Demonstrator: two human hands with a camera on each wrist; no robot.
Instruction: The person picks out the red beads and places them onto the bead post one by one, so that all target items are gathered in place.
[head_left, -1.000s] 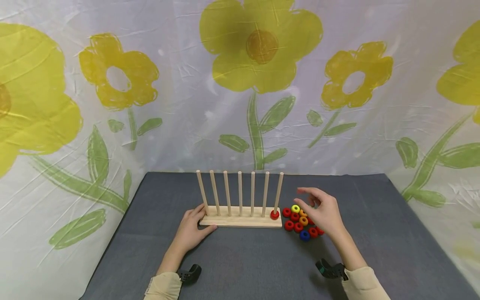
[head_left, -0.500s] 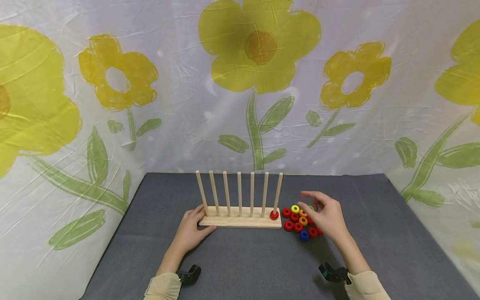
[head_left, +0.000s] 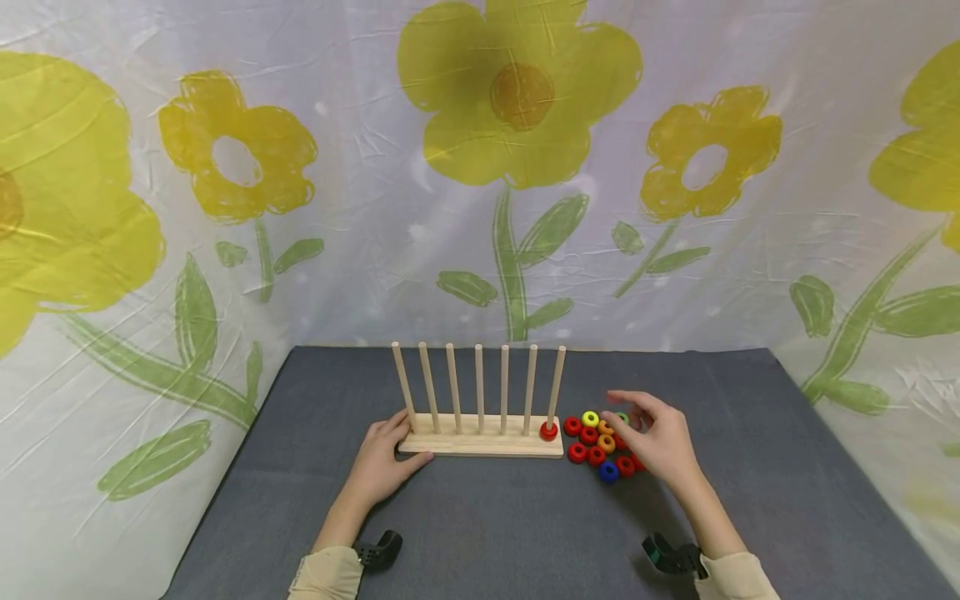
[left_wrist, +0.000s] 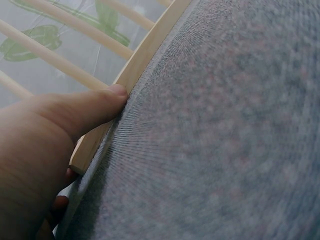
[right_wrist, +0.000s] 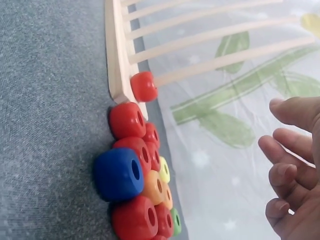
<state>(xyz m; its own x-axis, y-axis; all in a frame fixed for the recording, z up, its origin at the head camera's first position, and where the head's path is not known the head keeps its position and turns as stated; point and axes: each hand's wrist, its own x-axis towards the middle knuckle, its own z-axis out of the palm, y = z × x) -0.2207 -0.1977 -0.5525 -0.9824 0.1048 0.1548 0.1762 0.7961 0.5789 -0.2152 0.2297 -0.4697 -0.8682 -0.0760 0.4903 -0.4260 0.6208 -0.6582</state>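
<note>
Left hand (head_left: pixel 384 462) has the peg rack (head_left: pixel 480 443) gripped by one end, right hand (head_left: pixel 656 435) just hangs loose and empty over some beads (head_left: pixel 596 455).

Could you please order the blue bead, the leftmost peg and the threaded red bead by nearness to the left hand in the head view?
1. Leftmost peg, beside the left hand.
2. Threaded red bead, on the rightmost peg.
3. Blue bead, right of the board.

This is looking like a screened-off booth, the wider room hidden: a creased sheet (head_left: pixel 360 283) with big flowers (head_left: pixel 465 133) is hanging behind the far edge of the cloth-covered table (head_left: pixel 495 525) and wrapping round both far corners.
</note>
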